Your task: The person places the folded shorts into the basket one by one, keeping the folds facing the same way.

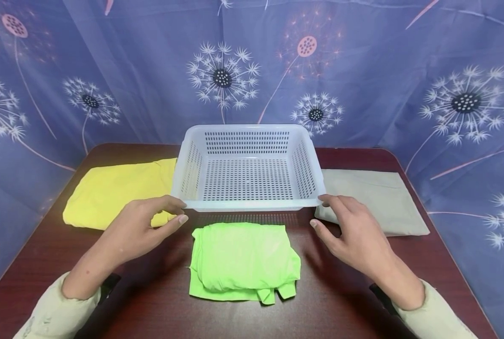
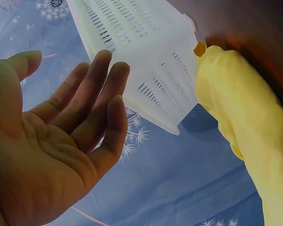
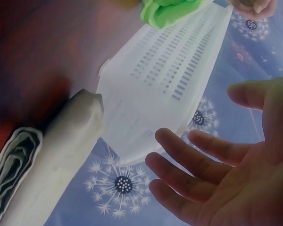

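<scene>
A white slotted plastic basket (image 1: 247,205) sits at the back middle of the table, with nothing inside it. My left hand (image 1: 143,230) is at its near left corner, thumb apart from the loosely bent fingers. At the near right corner is my right hand (image 1: 353,235), in a similar pose. Whether the fingertips touch the rim, I cannot tell. Both palms show bare in the wrist views, the left hand (image 2: 61,136) and the right hand (image 3: 226,174). Between the hands, in front of the basket, lies a folded bright green cloth (image 1: 243,259).
A folded yellow cloth (image 1: 116,190) lies left of the basket, partly behind my left hand. To the right is a folded grey cloth (image 1: 370,202). The dark reddish table (image 1: 252,320) is backed by a blue curtain (image 1: 150,61) with a dandelion print.
</scene>
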A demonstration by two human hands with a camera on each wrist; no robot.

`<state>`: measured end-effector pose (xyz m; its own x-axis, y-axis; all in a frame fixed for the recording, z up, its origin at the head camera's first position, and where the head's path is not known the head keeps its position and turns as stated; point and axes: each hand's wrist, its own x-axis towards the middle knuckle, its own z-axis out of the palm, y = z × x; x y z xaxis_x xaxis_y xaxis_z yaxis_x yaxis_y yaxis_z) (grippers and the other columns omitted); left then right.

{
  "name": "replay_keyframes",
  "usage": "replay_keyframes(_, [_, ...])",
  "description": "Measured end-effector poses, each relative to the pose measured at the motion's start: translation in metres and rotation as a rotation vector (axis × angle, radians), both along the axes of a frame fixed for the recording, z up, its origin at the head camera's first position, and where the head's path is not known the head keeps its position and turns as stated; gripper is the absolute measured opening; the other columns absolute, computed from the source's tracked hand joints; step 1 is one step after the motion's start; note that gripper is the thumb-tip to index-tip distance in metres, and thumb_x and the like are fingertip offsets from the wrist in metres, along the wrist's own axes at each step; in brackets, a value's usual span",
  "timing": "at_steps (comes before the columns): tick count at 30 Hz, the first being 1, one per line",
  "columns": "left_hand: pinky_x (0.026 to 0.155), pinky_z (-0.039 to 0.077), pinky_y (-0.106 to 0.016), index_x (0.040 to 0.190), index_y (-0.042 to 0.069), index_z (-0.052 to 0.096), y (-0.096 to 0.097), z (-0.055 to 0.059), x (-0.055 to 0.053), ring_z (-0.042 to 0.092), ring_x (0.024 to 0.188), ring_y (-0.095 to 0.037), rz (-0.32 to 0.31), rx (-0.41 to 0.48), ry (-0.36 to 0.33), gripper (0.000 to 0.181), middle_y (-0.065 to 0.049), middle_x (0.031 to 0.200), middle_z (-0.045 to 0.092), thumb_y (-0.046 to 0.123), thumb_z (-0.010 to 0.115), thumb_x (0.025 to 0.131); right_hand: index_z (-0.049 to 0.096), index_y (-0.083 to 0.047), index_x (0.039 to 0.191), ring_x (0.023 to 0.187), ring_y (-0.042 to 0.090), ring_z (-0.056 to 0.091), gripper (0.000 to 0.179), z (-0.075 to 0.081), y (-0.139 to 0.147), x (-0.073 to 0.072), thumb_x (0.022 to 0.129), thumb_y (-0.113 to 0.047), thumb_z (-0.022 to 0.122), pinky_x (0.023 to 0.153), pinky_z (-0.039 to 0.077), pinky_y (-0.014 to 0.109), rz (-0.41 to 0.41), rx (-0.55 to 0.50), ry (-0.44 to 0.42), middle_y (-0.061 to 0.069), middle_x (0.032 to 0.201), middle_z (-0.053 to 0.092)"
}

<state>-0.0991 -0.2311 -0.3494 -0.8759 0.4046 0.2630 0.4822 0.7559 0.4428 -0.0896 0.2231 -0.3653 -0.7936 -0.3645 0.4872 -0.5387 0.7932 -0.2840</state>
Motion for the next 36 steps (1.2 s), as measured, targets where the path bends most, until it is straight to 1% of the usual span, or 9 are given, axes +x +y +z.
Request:
replay_keyframes(6, [0.082, 0.059, -0.045, 0.105, 0.03, 0.073, 0.003, -0.002, 0.0, 0.074, 0.096, -0.008, -0.039, 0.008, 0.0, 0.006, 0.019, 0.099, 0.073, 0.027, 0.076, 0.1, 0.065, -0.007, 0.116, 0.104, 0.029, 0.068, 0.035, -0.001, -0.005, 0.003, 0.09, -0.025, 0.081, 0.087, 0.054, 0.049, 0.006, 0.001, -0.031, 0.006, 0.108, 0.072])
replay_keyframes(10, [0.082, 0.06, -0.043, 0.106, 0.029, 0.075, 0.005, -0.004, 0.0, 0.073, 0.096, -0.008, -0.062, 0.008, -0.005, 0.008, 0.019, 0.101, 0.073, 0.025, 0.077, 0.099, 0.067, -0.008, 0.111, 0.099, 0.026, 0.067, 0.031, -0.002, -0.007, 0.004, 0.091, -0.026, 0.081, 0.082, 0.054, 0.047, 0.01, 0.01, -0.047, 0.005, 0.105, 0.072])
replay_keyframes(14, [0.081, 0.061, -0.043, 0.11, 0.027, 0.077, 0.006, -0.008, 0.001, 0.072, 0.096, -0.007, -0.058, 0.012, -0.021, 0.011, 0.018, 0.104, 0.074, 0.025, 0.077, 0.099, 0.071, -0.005, 0.115, 0.103, 0.027, 0.068, 0.034, -0.004, -0.008, 0.005, 0.092, -0.028, 0.081, 0.086, 0.056, 0.048, 0.011, 0.018, -0.071, 0.007, 0.11, 0.072])
replay_keyframes(17, [0.078, 0.059, -0.04, 0.111, 0.027, 0.076, 0.008, -0.01, 0.001, 0.07, 0.092, -0.009, -0.062, 0.011, -0.035, 0.012, 0.018, 0.104, 0.073, 0.025, 0.078, 0.099, 0.071, -0.004, 0.12, 0.106, 0.027, 0.068, 0.037, -0.005, -0.01, 0.006, 0.093, -0.029, 0.08, 0.087, 0.057, 0.048, 0.009, 0.02, -0.103, 0.007, 0.114, 0.072])
replay_keyframes(20, [0.074, 0.057, -0.035, 0.113, 0.026, 0.076, 0.01, -0.013, 0.001, 0.068, 0.086, -0.01, -0.07, 0.008, -0.054, 0.015, 0.017, 0.103, 0.072, 0.027, 0.078, 0.098, 0.071, -0.004, 0.122, 0.105, 0.025, 0.068, 0.038, -0.006, -0.012, 0.007, 0.094, -0.028, 0.079, 0.085, 0.058, 0.047, 0.016, 0.015, -0.138, 0.006, 0.116, 0.072])
replay_keyframes(23, [0.072, 0.056, -0.035, 0.117, 0.023, 0.075, 0.012, -0.015, 0.001, 0.067, 0.085, -0.01, -0.072, 0.011, -0.071, 0.02, 0.012, 0.105, 0.074, 0.03, 0.078, 0.099, 0.071, -0.004, 0.124, 0.101, 0.023, 0.069, 0.039, -0.008, -0.014, 0.009, 0.095, -0.028, 0.079, 0.082, 0.058, 0.045, 0.03, 0.005, -0.168, 0.006, 0.116, 0.072])
replay_keyframes(27, [0.076, 0.059, -0.04, 0.12, 0.022, 0.074, 0.013, -0.018, 0.0, 0.071, 0.091, -0.01, -0.068, 0.022, -0.078, 0.023, 0.007, 0.11, 0.076, 0.03, 0.078, 0.099, 0.07, -0.004, 0.127, 0.097, 0.022, 0.069, 0.04, -0.009, -0.017, 0.009, 0.096, -0.028, 0.078, 0.08, 0.058, 0.043, 0.042, -0.002, -0.21, 0.007, 0.117, 0.072])
replay_keyframes(31, [0.083, 0.059, -0.042, 0.12, 0.023, 0.072, 0.015, -0.021, 0.0, 0.072, 0.098, -0.011, -0.072, 0.011, -0.091, 0.023, 0.009, 0.112, 0.074, 0.03, 0.077, 0.099, 0.068, -0.004, 0.129, 0.1, 0.021, 0.072, 0.04, -0.011, -0.02, 0.01, 0.097, -0.026, 0.077, 0.083, 0.059, 0.044, 0.064, -0.023, -0.27, 0.008, 0.12, 0.072])
replay_keyframes(36, [0.089, 0.059, -0.041, 0.123, 0.023, 0.07, 0.019, -0.025, 0.001, 0.071, 0.104, -0.011, -0.081, -0.001, -0.138, 0.027, 0.009, 0.117, 0.072, 0.035, 0.076, 0.1, 0.067, -0.006, 0.13, 0.098, 0.019, 0.072, 0.038, -0.015, -0.023, 0.011, 0.098, -0.024, 0.077, 0.081, 0.06, 0.041, 0.093, -0.06, -0.332, 0.005, 0.115, 0.073])
